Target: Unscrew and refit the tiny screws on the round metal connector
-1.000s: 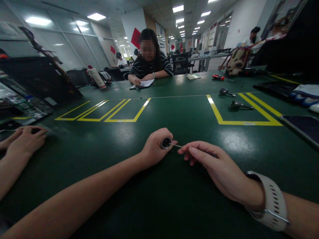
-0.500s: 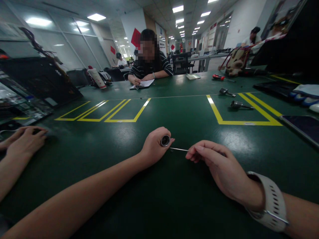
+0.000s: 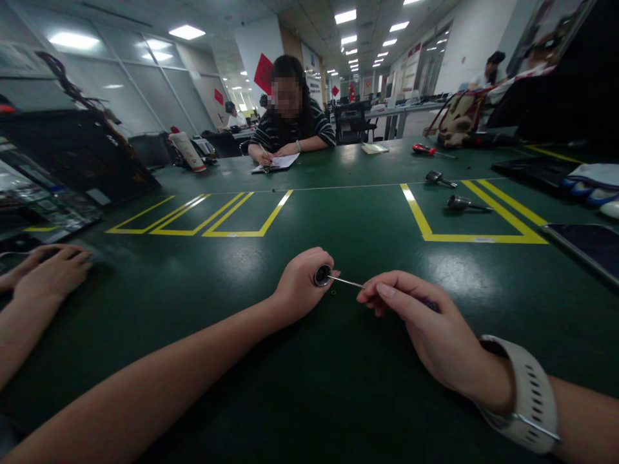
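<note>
My left hand (image 3: 302, 280) is wrapped round a metal socket-like part (image 3: 322, 276), whose round open end faces me. From the right, my right hand (image 3: 411, 306) pinches a thin metal rod (image 3: 347, 281). The rod's far tip reaches the opening of the round part; how deep it goes I cannot tell. A tiny dark ring (image 3: 333, 293) lies on the green table (image 3: 338, 386) just below the rod.
Two metal parts (image 3: 440, 178) (image 3: 467, 205) and a red screwdriver (image 3: 424, 150) lie at the back right. Yellow tape marks the table. Another person's hands (image 3: 53, 274) rest at the left edge. A person (image 3: 290, 129) writes across the table.
The rod's tip has risen from below the round part to its opening. My right hand has shifted slightly left, and the round part has tilted a little.
</note>
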